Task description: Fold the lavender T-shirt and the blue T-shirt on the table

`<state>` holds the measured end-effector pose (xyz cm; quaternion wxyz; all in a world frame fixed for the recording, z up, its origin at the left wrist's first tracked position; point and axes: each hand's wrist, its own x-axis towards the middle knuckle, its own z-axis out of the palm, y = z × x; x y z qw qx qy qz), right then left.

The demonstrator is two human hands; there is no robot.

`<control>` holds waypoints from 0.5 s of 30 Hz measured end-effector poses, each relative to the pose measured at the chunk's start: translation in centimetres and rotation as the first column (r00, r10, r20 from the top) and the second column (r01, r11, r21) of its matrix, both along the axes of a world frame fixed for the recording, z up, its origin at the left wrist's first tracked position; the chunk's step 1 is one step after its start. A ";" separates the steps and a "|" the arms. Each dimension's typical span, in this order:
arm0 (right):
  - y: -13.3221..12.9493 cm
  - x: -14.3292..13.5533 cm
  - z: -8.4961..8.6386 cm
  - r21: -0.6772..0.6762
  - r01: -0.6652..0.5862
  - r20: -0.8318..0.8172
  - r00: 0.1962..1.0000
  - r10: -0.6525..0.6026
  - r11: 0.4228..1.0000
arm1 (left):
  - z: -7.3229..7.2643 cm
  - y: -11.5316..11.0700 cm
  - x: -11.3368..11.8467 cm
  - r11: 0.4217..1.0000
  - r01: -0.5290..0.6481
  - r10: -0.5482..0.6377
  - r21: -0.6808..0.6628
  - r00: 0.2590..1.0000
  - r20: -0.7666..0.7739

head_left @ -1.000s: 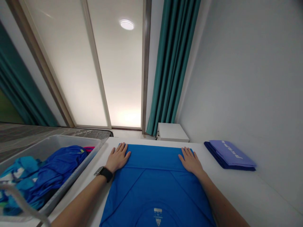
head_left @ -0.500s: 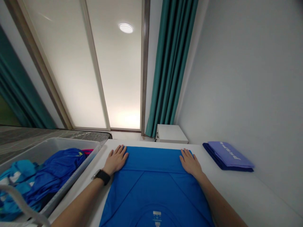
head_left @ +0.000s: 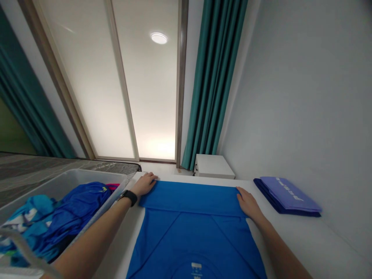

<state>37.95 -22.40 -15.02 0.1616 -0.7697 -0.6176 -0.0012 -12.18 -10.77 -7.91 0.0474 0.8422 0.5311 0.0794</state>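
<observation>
A blue shirt (head_left: 197, 232) lies flat on the white table (head_left: 290, 240), with a folded band across its far end and its collar label near me. My left hand (head_left: 144, 183), with a black watch on the wrist, is at the band's far left corner, its fingers close together and curled at the edge. At the far right corner, my right hand (head_left: 248, 201) touches the band's edge with its fingers bent. Whether either hand pinches the fabric is hard to see.
A grey bin (head_left: 75, 174) of crumpled clothes stands at the left. Folded purple and navy garments (head_left: 290, 195) lie on the table's right side by the wall. A white cabinet (head_left: 215, 164) stands beyond the table.
Both hands have shifted outward from lying flat on the shirt to its far corners. The far band now reaches wider on both sides. The view has moved slightly.
</observation>
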 end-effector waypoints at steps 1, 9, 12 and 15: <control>0.0 0.0 0.0 0.003 0.002 0.000 1.000 -0.002 1.000 | 0.4 0.3 0.2 1.000 0.021 -0.021 -0.014 1.000 -0.019; -0.2 -0.2 0.0 0.007 -0.009 -0.009 1.000 0.009 1.000 | 2.3 2.6 0.1 0.986 0.058 -0.065 -0.154 0.997 -0.038; -0.2 -0.2 0.1 0.009 -0.005 -0.015 1.000 0.005 1.000 | 2.6 2.7 0.1 0.979 0.057 -0.060 -0.196 0.998 -0.012; -0.1 -0.2 0.5 -0.021 -0.008 -0.015 1.000 0.008 1.000 | 2.8 2.3 0.0 0.972 0.060 -0.055 -0.227 0.998 0.030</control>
